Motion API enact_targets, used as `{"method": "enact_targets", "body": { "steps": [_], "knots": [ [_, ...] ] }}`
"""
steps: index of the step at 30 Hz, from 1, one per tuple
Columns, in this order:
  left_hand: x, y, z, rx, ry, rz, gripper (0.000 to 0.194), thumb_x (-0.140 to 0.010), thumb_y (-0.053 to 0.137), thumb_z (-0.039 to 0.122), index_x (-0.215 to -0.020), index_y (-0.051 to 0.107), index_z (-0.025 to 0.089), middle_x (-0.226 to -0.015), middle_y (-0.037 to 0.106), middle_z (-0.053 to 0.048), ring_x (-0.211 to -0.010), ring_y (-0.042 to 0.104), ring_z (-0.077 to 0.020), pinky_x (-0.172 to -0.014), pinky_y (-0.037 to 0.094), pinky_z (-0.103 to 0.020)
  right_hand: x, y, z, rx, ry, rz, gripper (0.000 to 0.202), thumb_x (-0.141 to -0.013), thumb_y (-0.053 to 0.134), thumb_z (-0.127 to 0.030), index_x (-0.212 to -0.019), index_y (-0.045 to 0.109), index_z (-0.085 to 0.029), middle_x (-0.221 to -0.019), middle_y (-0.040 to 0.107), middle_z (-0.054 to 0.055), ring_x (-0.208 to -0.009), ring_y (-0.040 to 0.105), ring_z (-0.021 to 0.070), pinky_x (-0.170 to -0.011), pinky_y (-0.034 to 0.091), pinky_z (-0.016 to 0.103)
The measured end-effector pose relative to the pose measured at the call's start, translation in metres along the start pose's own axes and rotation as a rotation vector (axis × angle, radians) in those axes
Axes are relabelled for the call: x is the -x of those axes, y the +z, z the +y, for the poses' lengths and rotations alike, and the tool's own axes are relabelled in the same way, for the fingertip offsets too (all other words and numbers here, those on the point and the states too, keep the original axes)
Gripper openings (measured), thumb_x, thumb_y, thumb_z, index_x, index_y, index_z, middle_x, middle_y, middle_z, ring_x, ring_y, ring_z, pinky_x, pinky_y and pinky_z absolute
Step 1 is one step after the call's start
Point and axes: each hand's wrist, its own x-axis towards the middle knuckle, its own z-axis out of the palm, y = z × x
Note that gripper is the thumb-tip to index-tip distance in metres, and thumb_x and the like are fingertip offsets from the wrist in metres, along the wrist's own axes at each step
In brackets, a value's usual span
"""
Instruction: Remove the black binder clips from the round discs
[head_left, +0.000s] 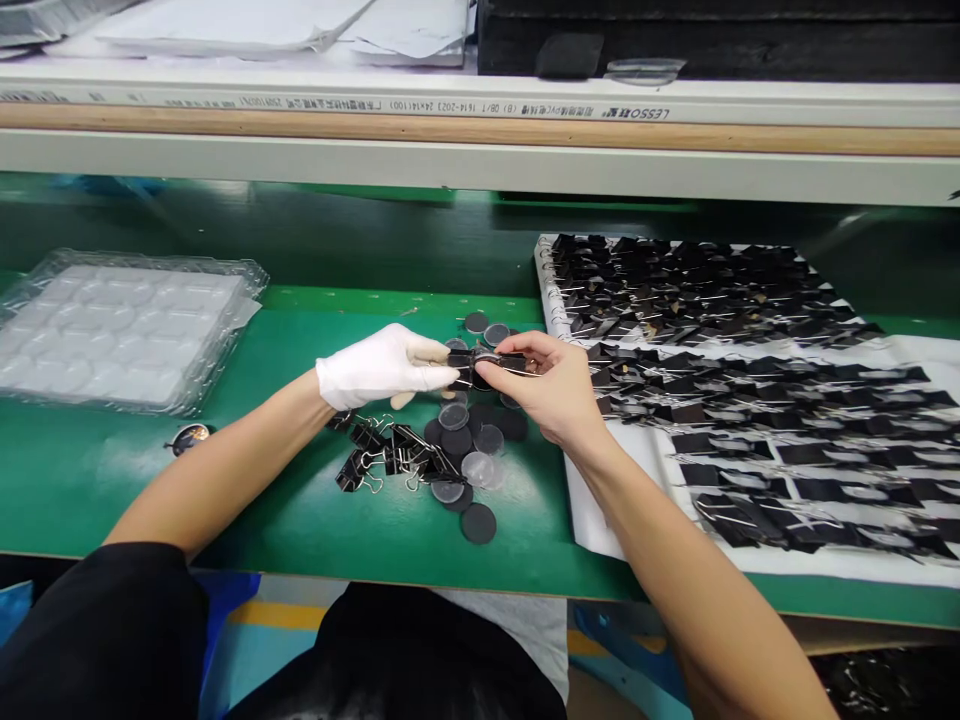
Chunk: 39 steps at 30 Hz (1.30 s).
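My left hand (386, 368), in a white glove, has its fingers closed on a black binder clip (462, 369). Bare, my right hand (551, 385) pinches a small round piece (486, 358) and another black clip (516, 363) beside it. The two hands nearly meet over the green table. Below them lies a pile of black binder clips (397, 450) with silver wire handles. Black and clear discs (456, 442) are scattered to the right of that pile, and a few more lie behind my hands.
Clear plastic trays (120, 330) are stacked at the left, near a small round metal item (190, 437). Rows of clipped pieces (750, 390) cover white boards at the right. A shelf edge (450, 165) crosses above the table.
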Motion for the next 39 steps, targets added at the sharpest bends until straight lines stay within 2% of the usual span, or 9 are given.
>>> {"method": "enact_targets", "body": {
  "steps": [8, 17, 21, 25, 28, 30, 33, 35, 39],
  "knots": [
    [0.0, 0.002, 0.001, -0.031, 0.005, 0.023, 0.04, -0.09, 0.069, 0.051, -0.108, 0.076, 0.016, -0.096, 0.078, -0.006, -0.039, 0.044, -0.0011, -0.041, 0.034, -0.019, 0.001, 0.0, 0.0, 0.02, -0.03, -0.105, 0.027, -0.07, 0.083, -0.041, -0.084, 0.073, -0.02, -0.086, 0.075, 0.003, -0.073, 0.065, 0.0177, -0.066, 0.051, 0.032],
    [0.0, 0.001, 0.002, -0.097, -0.002, 0.024, 0.041, -0.09, 0.068, 0.054, -0.1, 0.076, 0.015, -0.094, 0.078, -0.006, -0.04, 0.046, -0.0022, -0.042, 0.032, -0.02, 0.001, 0.002, 0.001, 0.109, -0.051, -0.09, 0.024, -0.075, 0.081, -0.041, -0.085, 0.074, -0.02, -0.086, 0.075, 0.004, -0.072, 0.065, 0.0182, -0.066, 0.053, 0.033],
    [-0.001, -0.002, 0.002, -0.095, -0.009, -0.001, 0.043, -0.09, 0.066, 0.056, -0.103, 0.075, 0.016, -0.09, 0.078, -0.005, -0.046, 0.053, -0.0052, -0.05, 0.04, -0.021, -0.001, -0.003, -0.001, 0.127, -0.06, -0.107, 0.028, -0.077, 0.08, -0.045, -0.088, 0.075, -0.02, -0.088, 0.077, 0.005, -0.072, 0.065, 0.0183, -0.064, 0.053, 0.032],
    [0.0, -0.001, 0.006, -0.122, 0.014, 0.015, 0.045, -0.093, 0.061, 0.058, -0.104, 0.074, 0.016, -0.07, 0.071, -0.001, -0.06, 0.065, -0.0127, -0.061, 0.047, -0.023, -0.004, -0.015, -0.011, 0.193, -0.053, -0.229, 0.033, -0.085, 0.075, -0.047, -0.104, 0.077, -0.02, -0.104, 0.08, 0.008, -0.086, 0.072, 0.0226, -0.076, 0.057, 0.037],
    [0.004, -0.001, 0.009, -0.209, 0.046, -0.031, 0.048, -0.097, 0.055, 0.059, -0.11, 0.073, 0.016, -0.067, 0.07, -0.001, -0.065, 0.068, -0.0156, -0.067, 0.051, -0.025, 0.002, -0.025, -0.024, 0.392, -0.124, -0.312, 0.023, -0.083, 0.076, -0.031, -0.105, 0.077, -0.022, -0.108, 0.08, 0.006, -0.099, 0.073, 0.0253, -0.091, 0.054, 0.042],
    [0.007, -0.003, 0.009, -0.234, 0.093, -0.112, 0.055, -0.101, 0.048, 0.059, -0.129, 0.068, 0.016, -0.073, 0.074, -0.002, -0.071, 0.071, -0.017, -0.078, 0.054, -0.029, 0.01, -0.033, -0.032, 0.486, -0.153, -0.346, 0.019, -0.082, 0.073, -0.02, -0.1, 0.075, -0.023, -0.107, 0.08, 0.003, -0.103, 0.072, 0.0258, -0.097, 0.051, 0.044],
    [0.009, -0.009, 0.01, -0.219, 0.131, -0.168, 0.065, -0.105, 0.037, 0.06, -0.149, 0.054, 0.016, -0.098, 0.079, -0.01, -0.076, 0.072, -0.0172, -0.086, 0.055, -0.032, 0.025, -0.059, -0.041, 0.548, -0.178, -0.281, 0.015, -0.084, 0.074, -0.02, -0.098, 0.074, -0.025, -0.106, 0.079, 0.002, -0.104, 0.072, 0.0264, -0.097, 0.05, 0.045],
    [0.009, -0.014, 0.012, -0.239, 0.114, -0.132, 0.065, -0.104, 0.037, 0.061, -0.147, 0.057, 0.016, -0.112, 0.078, -0.014, -0.076, 0.071, -0.0171, -0.082, 0.056, -0.032, 0.036, -0.088, -0.043, 0.59, -0.226, -0.196, 0.014, -0.086, 0.078, -0.027, -0.099, 0.074, -0.026, -0.106, 0.079, 0.003, -0.102, 0.072, 0.0268, -0.095, 0.05, 0.044],
    [0.005, -0.018, 0.012, -0.293, 0.091, -0.086, 0.059, -0.102, 0.043, 0.062, -0.135, 0.068, 0.021, -0.11, 0.079, -0.011, -0.082, 0.072, -0.0194, -0.081, 0.056, -0.031, 0.057, -0.149, -0.035, 0.69, -0.309, -0.169, 0.014, -0.086, 0.082, -0.033, -0.096, 0.076, -0.026, -0.101, 0.078, 0.004, -0.1, 0.072, 0.0261, -0.092, 0.048, 0.042]
  ]
}}
